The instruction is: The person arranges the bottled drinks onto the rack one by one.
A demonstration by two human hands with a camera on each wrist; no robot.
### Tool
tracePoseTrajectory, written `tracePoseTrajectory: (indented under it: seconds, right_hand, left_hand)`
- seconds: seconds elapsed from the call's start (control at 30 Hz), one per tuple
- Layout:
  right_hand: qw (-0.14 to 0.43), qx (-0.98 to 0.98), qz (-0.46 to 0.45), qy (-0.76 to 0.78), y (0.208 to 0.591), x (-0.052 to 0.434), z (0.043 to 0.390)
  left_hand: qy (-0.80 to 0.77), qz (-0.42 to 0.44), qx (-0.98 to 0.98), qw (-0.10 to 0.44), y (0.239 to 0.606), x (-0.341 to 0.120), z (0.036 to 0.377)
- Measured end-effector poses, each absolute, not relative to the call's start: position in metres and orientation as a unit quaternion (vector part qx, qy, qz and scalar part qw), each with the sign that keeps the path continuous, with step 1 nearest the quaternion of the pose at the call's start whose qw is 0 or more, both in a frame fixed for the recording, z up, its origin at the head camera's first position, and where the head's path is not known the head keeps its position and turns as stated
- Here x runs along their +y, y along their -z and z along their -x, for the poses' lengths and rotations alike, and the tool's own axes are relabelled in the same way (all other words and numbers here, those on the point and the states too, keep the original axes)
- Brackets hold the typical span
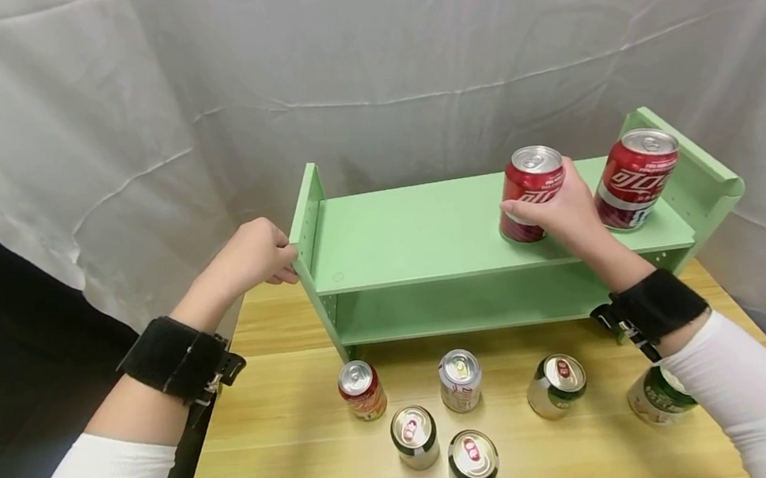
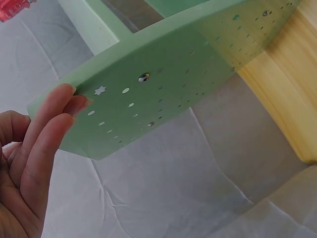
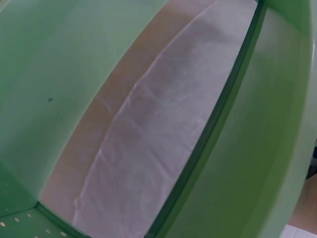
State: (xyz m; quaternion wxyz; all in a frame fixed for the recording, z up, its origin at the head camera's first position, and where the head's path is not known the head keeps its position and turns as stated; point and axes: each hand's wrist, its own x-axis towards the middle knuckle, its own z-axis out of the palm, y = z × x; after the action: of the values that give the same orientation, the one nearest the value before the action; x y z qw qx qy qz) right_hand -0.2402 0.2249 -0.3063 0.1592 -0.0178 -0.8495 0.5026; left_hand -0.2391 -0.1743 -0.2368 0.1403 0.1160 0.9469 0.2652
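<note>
- We are gripping a red aluminium cola can (image 1: 530,190) with our right hand (image 1: 562,209), fingers curled round its side, while it is standing upright on the top board of the pale green wooden two-tier shelf (image 1: 425,234).
- We are judging this can as just arriving on the board or about to be let go; the hand is not yet off it.
- A second red cola can (image 1: 636,177) is already standing on the same top board, just beside the first, near the shelf's right end panel.
- We are steadying the shelf with our left hand (image 1: 257,254): the fingertips (image 2: 69,101) are lying straight against the outer face of the green left side panel (image 2: 163,94), which is dotted with small peg holes.
- The lower tier of the shelf is holding nothing that we can see.
- Six cans are waiting on the light wooden table (image 1: 293,441) in front of the shelf: a red-and-gold can (image 1: 362,389), a pale silver can (image 1: 460,379), three green-and-white cans (image 1: 415,436) (image 1: 473,462) (image 1: 556,385), and one more green can (image 1: 656,395) partly hidden under our right sleeve.
- So, as we are reading it, two cans are up and six are left.
- The right wrist view is showing only green shelf surfaces and the white backdrop cloth (image 3: 148,144).
</note>
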Motion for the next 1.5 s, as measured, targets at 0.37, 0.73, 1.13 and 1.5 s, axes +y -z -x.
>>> tracePoseTrajectory:
  seconds: [0.37, 0.73, 1.13, 1.5]
  right_hand:
    - [0.142, -0.838, 0.036, -0.526, 0.310, 0.222, 0.240]
    - [0.199, -0.784, -0.003, -0.588, 0.329, 0.217, 0.211]
    - [0.222, -0.813, -0.058, -0.536, 0.344, 0.209, 0.155]
    - [0.247, -0.765, -0.225, -0.551, 0.374, 0.184, 0.141]
  left_hand:
    - [-0.272, -0.113, 0.946, 0.138, 0.241, -0.177, 0.241]
    - [-0.279, -0.103, 0.945, 0.140, 0.237, -0.176, 0.244]
    - [-0.271, -0.110, 0.946, 0.142, 0.236, -0.176, 0.248]
    - [-0.278, -0.105, 0.944, 0.143, 0.238, -0.177, 0.244]
